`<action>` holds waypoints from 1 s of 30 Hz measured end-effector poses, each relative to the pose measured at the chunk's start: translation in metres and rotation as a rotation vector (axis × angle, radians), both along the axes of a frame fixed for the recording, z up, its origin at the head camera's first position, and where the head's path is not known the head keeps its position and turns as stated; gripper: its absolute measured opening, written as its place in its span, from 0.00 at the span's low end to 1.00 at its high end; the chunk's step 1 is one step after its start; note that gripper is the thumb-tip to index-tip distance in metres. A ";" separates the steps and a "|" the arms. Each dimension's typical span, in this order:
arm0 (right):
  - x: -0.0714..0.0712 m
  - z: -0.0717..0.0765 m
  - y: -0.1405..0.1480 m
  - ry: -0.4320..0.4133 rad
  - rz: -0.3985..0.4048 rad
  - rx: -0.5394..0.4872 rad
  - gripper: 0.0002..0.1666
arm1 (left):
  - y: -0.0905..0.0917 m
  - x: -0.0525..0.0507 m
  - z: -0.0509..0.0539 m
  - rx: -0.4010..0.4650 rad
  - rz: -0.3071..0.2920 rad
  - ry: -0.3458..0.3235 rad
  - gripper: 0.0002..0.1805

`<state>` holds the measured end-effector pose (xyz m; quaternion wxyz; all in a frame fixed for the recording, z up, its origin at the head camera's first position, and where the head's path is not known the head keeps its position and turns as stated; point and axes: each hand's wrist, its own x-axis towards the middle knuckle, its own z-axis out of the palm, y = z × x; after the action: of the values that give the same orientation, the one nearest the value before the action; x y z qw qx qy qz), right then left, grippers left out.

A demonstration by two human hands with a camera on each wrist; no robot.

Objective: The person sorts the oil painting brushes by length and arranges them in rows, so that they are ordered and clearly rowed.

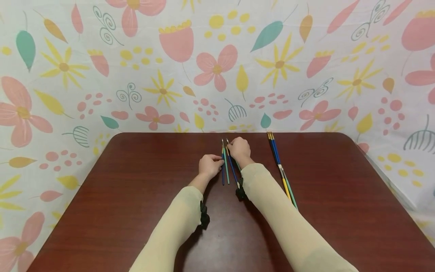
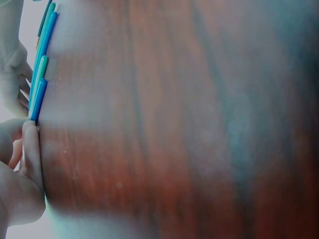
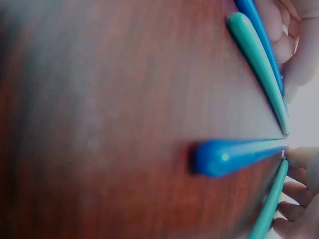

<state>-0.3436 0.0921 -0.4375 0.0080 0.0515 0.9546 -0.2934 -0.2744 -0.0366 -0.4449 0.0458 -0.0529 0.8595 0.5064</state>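
Several thin paintbrushes lie on the table, bristles to the far side. My left hand [image 1: 210,166] pinches the leftmost blue paintbrush [image 1: 222,178] between thumb and fingertips. Just right of it lies a green paintbrush [image 1: 227,174], its handle also plain in the right wrist view. Near the bristle end of a second blue paintbrush [image 1: 232,166], my right hand [image 1: 239,149] has its fingertips around the brush; its handle end [image 3: 219,157] points at the right wrist camera. Another green paintbrush [image 3: 271,204] runs beneath the right hand, partly hidden in the head view.
To the right lie more brushes: dark and blue-handled paintbrushes [image 1: 274,149] farther off, then yellow and green ones [image 1: 288,189] nearer, partly behind the right sleeve [image 1: 282,215]. The brown table [image 1: 136,211] ends against a flower-patterned cloth [image 1: 210,102].
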 end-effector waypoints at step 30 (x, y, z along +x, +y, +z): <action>0.002 0.023 0.009 0.101 -0.067 -0.149 0.17 | 0.000 -0.001 -0.002 0.016 0.000 0.006 0.12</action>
<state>-0.3414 0.1012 -0.4141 -0.0463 0.0677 0.9270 -0.3660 -0.2756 -0.0368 -0.4470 0.0438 -0.0511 0.8555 0.5134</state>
